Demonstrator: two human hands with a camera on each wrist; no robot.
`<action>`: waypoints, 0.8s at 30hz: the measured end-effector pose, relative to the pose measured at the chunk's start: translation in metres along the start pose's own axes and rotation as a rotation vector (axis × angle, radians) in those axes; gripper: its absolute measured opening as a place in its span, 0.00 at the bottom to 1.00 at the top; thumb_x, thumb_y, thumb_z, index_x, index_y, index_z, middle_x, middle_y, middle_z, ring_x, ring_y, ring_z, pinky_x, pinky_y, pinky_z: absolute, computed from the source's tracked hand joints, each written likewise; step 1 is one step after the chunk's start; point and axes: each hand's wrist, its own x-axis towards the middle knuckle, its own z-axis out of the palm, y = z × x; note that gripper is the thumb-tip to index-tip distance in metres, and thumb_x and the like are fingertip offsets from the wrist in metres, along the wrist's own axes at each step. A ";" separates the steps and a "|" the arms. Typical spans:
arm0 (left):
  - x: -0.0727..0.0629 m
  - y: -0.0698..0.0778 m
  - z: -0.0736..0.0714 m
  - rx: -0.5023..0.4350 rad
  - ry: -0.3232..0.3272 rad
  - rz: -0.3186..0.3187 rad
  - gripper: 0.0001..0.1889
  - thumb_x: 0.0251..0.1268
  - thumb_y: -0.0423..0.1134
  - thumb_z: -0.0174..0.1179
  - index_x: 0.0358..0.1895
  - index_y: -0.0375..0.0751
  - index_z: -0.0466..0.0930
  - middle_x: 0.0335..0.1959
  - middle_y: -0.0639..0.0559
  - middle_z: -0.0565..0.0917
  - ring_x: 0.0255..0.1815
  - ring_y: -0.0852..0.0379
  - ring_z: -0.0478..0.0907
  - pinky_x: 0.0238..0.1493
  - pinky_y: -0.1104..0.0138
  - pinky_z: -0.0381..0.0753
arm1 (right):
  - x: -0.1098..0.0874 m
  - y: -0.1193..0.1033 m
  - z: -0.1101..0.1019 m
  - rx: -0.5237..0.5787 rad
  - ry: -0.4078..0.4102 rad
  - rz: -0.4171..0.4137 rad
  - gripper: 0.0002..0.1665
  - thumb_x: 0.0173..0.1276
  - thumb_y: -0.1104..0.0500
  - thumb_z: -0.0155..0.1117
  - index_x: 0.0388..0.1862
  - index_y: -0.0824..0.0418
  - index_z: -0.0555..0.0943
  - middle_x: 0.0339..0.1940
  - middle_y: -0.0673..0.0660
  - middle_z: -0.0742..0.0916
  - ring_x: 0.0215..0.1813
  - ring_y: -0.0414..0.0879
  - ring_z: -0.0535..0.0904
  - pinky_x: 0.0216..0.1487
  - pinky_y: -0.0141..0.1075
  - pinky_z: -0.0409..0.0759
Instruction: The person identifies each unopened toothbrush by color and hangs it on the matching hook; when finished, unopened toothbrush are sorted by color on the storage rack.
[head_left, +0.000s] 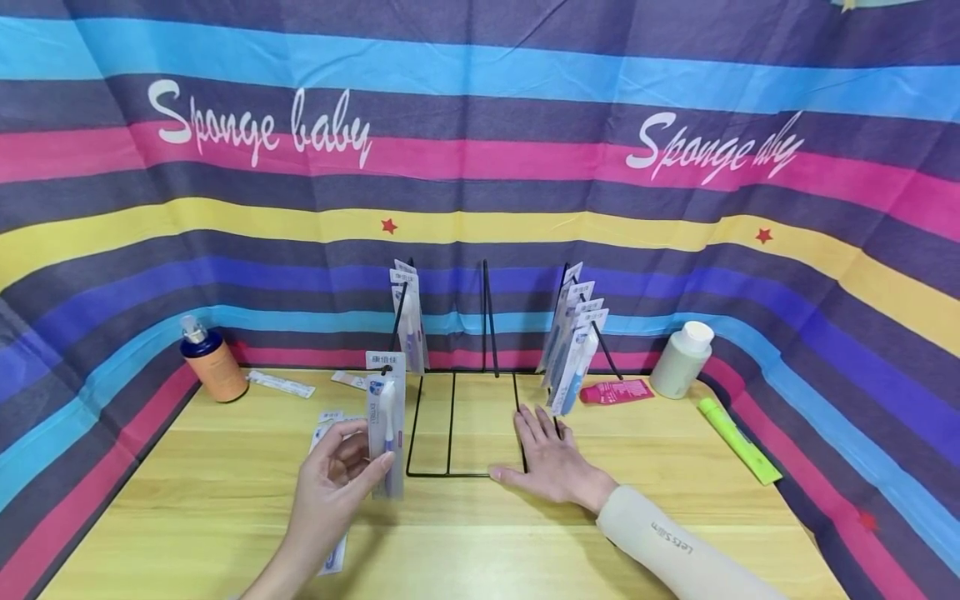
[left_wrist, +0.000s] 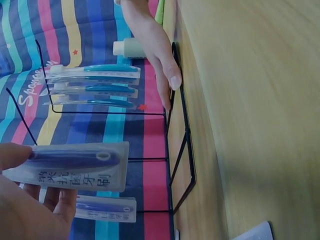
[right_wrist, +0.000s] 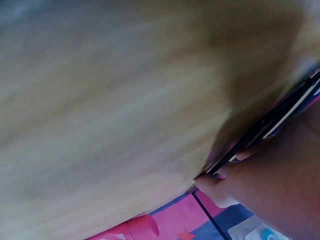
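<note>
My left hand pinches a packaged toothbrush with a purple handle between thumb and fingers. The card's top is at the front tip of the left hook of a black wire rack; whether the hook passes through its hole I cannot tell. Behind it on that hook hang more packaged toothbrushes. My right hand rests with spread fingers on the right side of the rack's base. Above that hand, several packs with blue-handled toothbrushes hang from the right hook.
More packs lie on the wooden table, partly behind my left hand. An orange bottle stands at the back left. At the right are a pink tube, a pale bottle and a green tube. A striped cloth hangs behind.
</note>
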 end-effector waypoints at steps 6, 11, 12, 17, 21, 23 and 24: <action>0.013 -0.013 0.007 -0.016 0.035 -0.019 0.22 0.73 0.20 0.66 0.68 0.30 0.76 0.52 0.47 0.89 0.50 0.57 0.88 0.52 0.67 0.87 | -0.001 0.000 -0.001 -0.012 -0.008 0.007 0.69 0.75 0.16 0.47 0.91 0.67 0.50 0.92 0.64 0.53 0.89 0.67 0.44 0.79 0.74 0.52; 0.031 -0.031 0.015 -0.069 0.069 0.062 0.27 0.77 0.18 0.59 0.76 0.31 0.71 0.55 0.43 0.85 0.55 0.57 0.84 0.57 0.68 0.85 | -0.002 -0.001 -0.001 0.000 -0.009 0.004 0.70 0.75 0.15 0.46 0.91 0.68 0.50 0.91 0.65 0.53 0.89 0.68 0.44 0.79 0.74 0.52; 0.035 -0.035 0.018 -0.069 0.076 0.084 0.28 0.78 0.18 0.58 0.77 0.31 0.70 0.55 0.42 0.84 0.55 0.58 0.83 0.57 0.69 0.85 | -0.002 -0.001 -0.001 0.001 -0.009 0.005 0.70 0.75 0.15 0.46 0.91 0.68 0.50 0.91 0.65 0.53 0.89 0.69 0.44 0.79 0.74 0.52; 0.058 -0.049 0.032 -0.038 0.111 0.151 0.29 0.82 0.21 0.55 0.82 0.35 0.66 0.55 0.37 0.77 0.51 0.58 0.77 0.48 0.75 0.83 | -0.003 -0.001 -0.001 0.000 -0.012 0.008 0.69 0.76 0.16 0.47 0.91 0.68 0.50 0.91 0.65 0.53 0.89 0.69 0.45 0.79 0.74 0.52; 0.076 -0.058 0.041 0.042 0.124 0.183 0.31 0.87 0.28 0.53 0.86 0.43 0.62 0.70 0.38 0.74 0.62 0.51 0.76 0.53 0.76 0.82 | -0.002 -0.001 -0.002 -0.008 -0.010 0.005 0.68 0.76 0.17 0.47 0.91 0.68 0.50 0.91 0.65 0.53 0.89 0.69 0.45 0.79 0.74 0.52; 0.084 -0.061 0.044 0.100 0.123 0.196 0.32 0.89 0.30 0.51 0.88 0.46 0.59 0.75 0.38 0.70 0.68 0.47 0.74 0.58 0.74 0.80 | -0.001 -0.002 -0.002 -0.017 -0.014 0.007 0.68 0.76 0.16 0.46 0.91 0.67 0.50 0.91 0.65 0.53 0.89 0.68 0.45 0.79 0.74 0.52; 0.088 -0.063 0.045 0.123 0.123 0.196 0.32 0.89 0.31 0.51 0.89 0.48 0.57 0.76 0.39 0.69 0.70 0.46 0.73 0.60 0.73 0.80 | -0.001 -0.002 -0.002 -0.016 -0.013 0.007 0.68 0.76 0.16 0.46 0.91 0.67 0.50 0.91 0.65 0.53 0.89 0.68 0.45 0.79 0.74 0.52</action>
